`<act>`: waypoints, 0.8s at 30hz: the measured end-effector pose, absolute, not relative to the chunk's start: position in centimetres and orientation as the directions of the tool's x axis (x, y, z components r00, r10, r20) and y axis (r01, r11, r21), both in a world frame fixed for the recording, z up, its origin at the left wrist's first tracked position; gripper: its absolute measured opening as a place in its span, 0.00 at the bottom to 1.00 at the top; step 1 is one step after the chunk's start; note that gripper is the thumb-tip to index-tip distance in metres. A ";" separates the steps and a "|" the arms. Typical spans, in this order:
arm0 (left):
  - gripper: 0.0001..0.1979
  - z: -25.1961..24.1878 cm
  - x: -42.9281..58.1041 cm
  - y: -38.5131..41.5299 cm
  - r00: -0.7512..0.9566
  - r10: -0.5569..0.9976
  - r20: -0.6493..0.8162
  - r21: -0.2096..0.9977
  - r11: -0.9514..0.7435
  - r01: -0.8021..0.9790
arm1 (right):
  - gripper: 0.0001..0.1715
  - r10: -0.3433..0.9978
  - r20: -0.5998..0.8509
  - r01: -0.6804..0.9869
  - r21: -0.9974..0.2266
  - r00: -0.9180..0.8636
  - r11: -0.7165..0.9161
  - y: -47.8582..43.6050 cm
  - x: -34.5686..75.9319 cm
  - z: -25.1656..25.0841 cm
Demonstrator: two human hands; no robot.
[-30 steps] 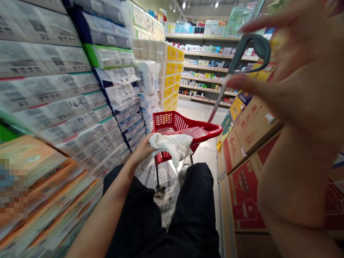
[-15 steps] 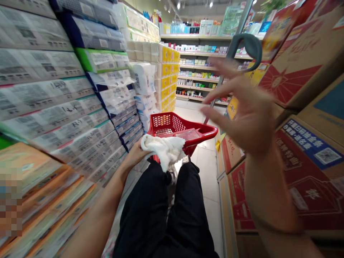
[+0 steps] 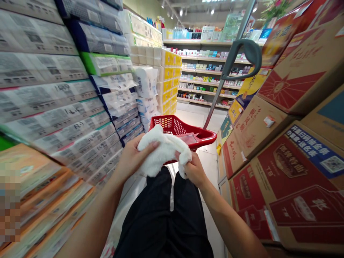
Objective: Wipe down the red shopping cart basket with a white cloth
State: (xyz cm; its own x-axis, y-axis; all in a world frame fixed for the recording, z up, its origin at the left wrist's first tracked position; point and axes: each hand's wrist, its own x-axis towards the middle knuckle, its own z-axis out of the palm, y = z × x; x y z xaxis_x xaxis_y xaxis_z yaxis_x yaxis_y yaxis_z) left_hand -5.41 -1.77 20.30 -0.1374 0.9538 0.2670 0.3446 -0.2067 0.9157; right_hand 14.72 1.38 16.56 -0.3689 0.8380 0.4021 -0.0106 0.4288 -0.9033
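A white fluffy cloth [image 3: 161, 148] is stretched between my two hands, in front of my knees. My left hand [image 3: 134, 154] grips its left part, thumb on top. At the other end, my right hand [image 3: 195, 168] is closed on a bunched fold. Just beyond the cloth stands a red shopping basket [image 3: 180, 125] with perforated walls; the cloth covers part of its near side. Its long metal pole rises to the right and ends in a grey loop handle [image 3: 228, 61], which neither hand touches.
Stacked tissue packs [image 3: 48, 68] line the left side, with orange packs [image 3: 32, 186] lower down. On the right, cardboard cartons [image 3: 290, 161] are piled up. Shelves [image 3: 204, 70] of small boxed goods stand at the far end, past the tiled floor [image 3: 206, 157].
My right hand, raised and spread near the grey handle before, has come down and taken hold of the cloth. The cloth is now spread wider and lifted by both hands.
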 end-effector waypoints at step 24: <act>0.29 8.0 -1.1 -10.2 -0.395 0.874 -0.283 0.953 0.211 -0.217 | 0.19 0.854 -0.451 -0.430 -0.738 -0.259 -0.520 -5.9 19.6 8.8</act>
